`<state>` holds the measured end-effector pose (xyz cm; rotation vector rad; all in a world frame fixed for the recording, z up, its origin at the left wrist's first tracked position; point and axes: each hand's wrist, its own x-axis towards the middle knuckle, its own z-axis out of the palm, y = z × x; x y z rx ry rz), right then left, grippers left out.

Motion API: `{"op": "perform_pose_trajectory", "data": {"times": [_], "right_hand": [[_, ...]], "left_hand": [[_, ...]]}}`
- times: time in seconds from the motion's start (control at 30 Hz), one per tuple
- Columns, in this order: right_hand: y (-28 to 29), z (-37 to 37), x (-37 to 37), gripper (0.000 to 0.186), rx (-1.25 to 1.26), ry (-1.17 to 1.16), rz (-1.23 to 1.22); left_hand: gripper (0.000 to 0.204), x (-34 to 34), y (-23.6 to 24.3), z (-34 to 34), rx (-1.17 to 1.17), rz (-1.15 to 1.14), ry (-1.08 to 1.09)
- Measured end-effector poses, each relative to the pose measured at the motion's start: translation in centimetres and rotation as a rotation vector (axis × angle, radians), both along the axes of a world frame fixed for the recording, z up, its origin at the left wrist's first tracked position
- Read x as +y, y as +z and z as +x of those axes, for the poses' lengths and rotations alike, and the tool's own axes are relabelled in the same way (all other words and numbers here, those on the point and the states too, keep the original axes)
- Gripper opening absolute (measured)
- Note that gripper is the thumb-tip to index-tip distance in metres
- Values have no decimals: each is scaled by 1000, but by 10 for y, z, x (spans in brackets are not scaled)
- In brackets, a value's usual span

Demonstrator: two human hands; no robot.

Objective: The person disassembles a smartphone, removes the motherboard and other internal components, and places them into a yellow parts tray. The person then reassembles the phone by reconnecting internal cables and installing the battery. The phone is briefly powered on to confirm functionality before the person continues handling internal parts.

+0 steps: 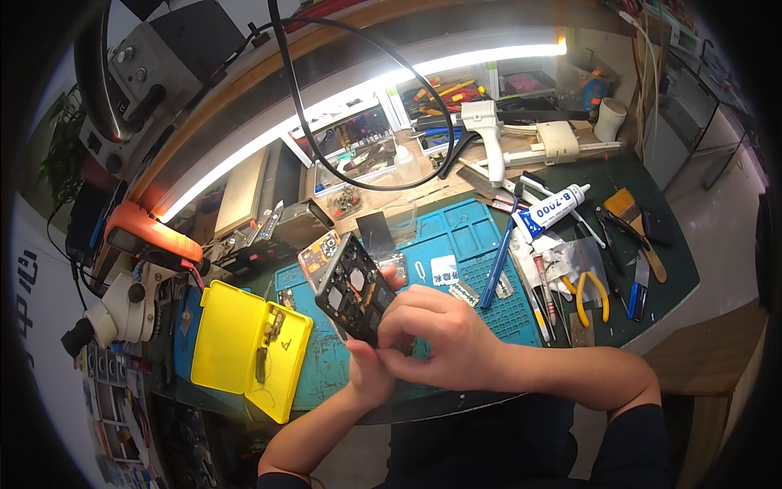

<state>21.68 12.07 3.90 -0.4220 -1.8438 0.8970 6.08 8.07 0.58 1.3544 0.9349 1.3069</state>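
Note:
An opened smartphone body (352, 287), black with its inner parts bare, is held tilted up over the blue work mat (507, 319). My left hand (368, 379) grips it from below, thumb at the lower edge and fingertips showing behind the far side. At the phone's lower right end, my right hand (444, 338) is closed in a pinch against it. Whatever lies between those fingertips is hidden. An open yellow plastic case (221, 338) with small phone parts in its lid stands left of my left hand. Behind the phone is an orange-backed part (316, 251), partly covered.
A blue-and-white glue tube (554, 209), a blue pen-like tool (498, 269) and yellow-handled pliers (601, 297) lie to the right. A white dispensing gun (489, 134) lies at the back. An orange meter (155, 235) stands left. A black cable (297, 106) loops overhead.

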Motion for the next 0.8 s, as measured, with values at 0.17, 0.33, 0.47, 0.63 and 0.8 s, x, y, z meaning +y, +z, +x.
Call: {"op": "perform_pose_trajectory", "data": {"times": [0.17, 0.33, 0.47, 0.63, 0.8], "right_hand": [[0, -3, -6, 18, -29, 1, -219], [2, 0, -8, 21, -41, 95, -549], [3, 4, -7, 18, -133, 89, -572], [4, 4, -6, 14, -165, 83, -606], [-2, 5, -2, 12, -179, 63, -506]], "left_hand": [[106, -1, 4, 3, -212, -135, 10], [103, 3, 12, 1, -331, -220, -23], [102, 5, 5, 1, -283, -161, -7], [100, 5, 1, 0, -260, -127, 12], [104, 7, 4, 2, -208, -93, 37]]}}
